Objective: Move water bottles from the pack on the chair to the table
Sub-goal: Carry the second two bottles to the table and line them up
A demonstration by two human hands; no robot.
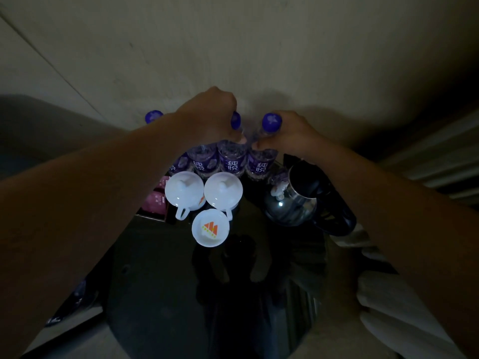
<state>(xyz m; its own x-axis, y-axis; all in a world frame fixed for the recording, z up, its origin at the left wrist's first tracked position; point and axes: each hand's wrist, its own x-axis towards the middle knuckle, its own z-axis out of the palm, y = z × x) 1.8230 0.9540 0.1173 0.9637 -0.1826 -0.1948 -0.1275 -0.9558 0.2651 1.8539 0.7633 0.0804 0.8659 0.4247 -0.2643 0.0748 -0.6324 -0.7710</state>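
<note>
Several clear water bottles with purple labels and blue caps stand in a row at the far edge of the dark round glass table (160,268), against the wall. My left hand (210,112) grips the neck of the middle water bottle (231,158). My right hand (293,133) is closed around the neck of the right water bottle (260,164), whose blue cap (271,122) shows beside my thumb. Another bottle cap (153,116) pokes out behind my left forearm. The pack and the chair are out of sight.
Two white lidded mugs (184,190) (223,190) and a white dish with an orange logo (210,228) stand in front of the bottles. A steel kettle (293,200) on a dark base sits at the right. Pink tea packets (155,200) lie at the left. White cloth (404,320) hangs at the lower right.
</note>
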